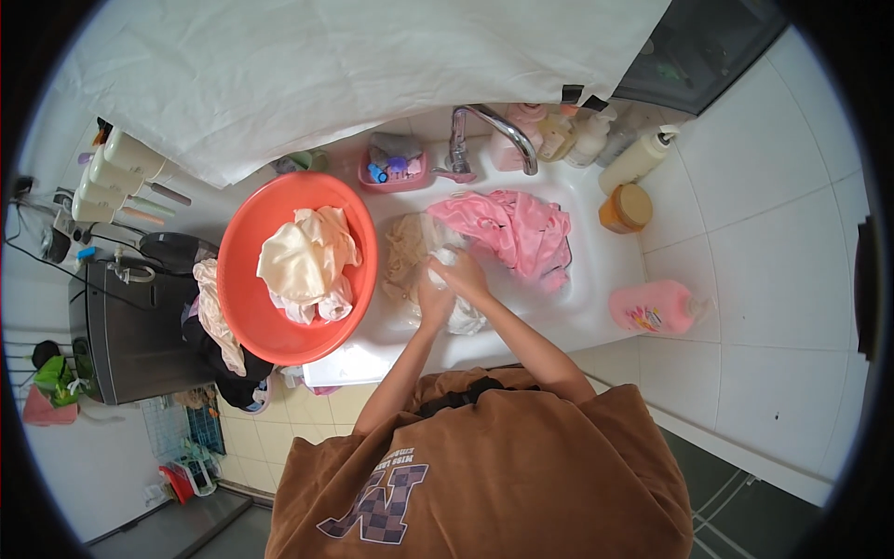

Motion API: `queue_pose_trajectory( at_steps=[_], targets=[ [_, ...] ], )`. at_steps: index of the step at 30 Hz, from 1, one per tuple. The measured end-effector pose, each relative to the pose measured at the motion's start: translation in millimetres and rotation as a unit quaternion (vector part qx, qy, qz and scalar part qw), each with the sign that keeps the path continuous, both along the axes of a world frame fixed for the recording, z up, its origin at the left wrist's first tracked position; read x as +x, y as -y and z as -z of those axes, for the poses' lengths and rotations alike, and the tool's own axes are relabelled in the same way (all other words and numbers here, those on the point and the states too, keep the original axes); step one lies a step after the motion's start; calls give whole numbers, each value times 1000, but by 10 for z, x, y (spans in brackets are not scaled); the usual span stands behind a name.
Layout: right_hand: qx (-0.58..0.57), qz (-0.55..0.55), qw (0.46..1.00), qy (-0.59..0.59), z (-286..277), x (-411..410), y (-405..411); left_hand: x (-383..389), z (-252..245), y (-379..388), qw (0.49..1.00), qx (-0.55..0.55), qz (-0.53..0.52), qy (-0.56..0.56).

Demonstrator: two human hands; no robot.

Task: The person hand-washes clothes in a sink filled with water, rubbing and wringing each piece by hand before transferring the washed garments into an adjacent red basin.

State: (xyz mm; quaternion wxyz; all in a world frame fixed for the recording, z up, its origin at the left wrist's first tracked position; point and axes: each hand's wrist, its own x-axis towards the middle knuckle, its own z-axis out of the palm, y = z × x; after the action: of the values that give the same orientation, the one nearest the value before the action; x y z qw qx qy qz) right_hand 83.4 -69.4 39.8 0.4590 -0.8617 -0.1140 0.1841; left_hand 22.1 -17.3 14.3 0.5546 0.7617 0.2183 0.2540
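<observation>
Both my hands grip a wet white cloth (466, 318) over the water in a white sink (590, 279). My left hand (434, 297) is at its left side, and my right hand (462, 271) closes over its upper part. Part of the cloth is hidden by the hands and hangs down between my forearms. A beige garment (405, 248) lies in the water just beyond my left hand. Pink satin fabric (513, 227) is heaped in the sink, up and to the right of my hands. An orange-red plastic basin (241, 279) to the left holds cream satin fabric (300, 262) and pale pink pieces.
Behind the sink stand a chrome faucet (513, 133), a pink soap tray (391, 185) and several pump bottles (635, 161). A jar with a tan lid (632, 207) and a pink detergent bottle (653, 307) are on the right. Dark clothes (237, 370) hang below the basin.
</observation>
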Motion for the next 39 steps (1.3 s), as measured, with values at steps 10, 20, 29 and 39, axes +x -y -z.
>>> queue_pose_trajectory(
  at_steps=[10,20,29,39],
  targets=[
    [-50,3,997,-51,-63,6,9,-72,-169,18,991,-59,49,-107],
    [341,-42,890,-300,112,182,498,25,-333,-309,976,-214,22,19],
    [537,57,661,-521,397,-98,586,208,-846,-254,945,-309,14,105],
    [601,-17,745,-288,-152,-128,301,191,-835,-158,965,-207,-8,163]
  ],
)
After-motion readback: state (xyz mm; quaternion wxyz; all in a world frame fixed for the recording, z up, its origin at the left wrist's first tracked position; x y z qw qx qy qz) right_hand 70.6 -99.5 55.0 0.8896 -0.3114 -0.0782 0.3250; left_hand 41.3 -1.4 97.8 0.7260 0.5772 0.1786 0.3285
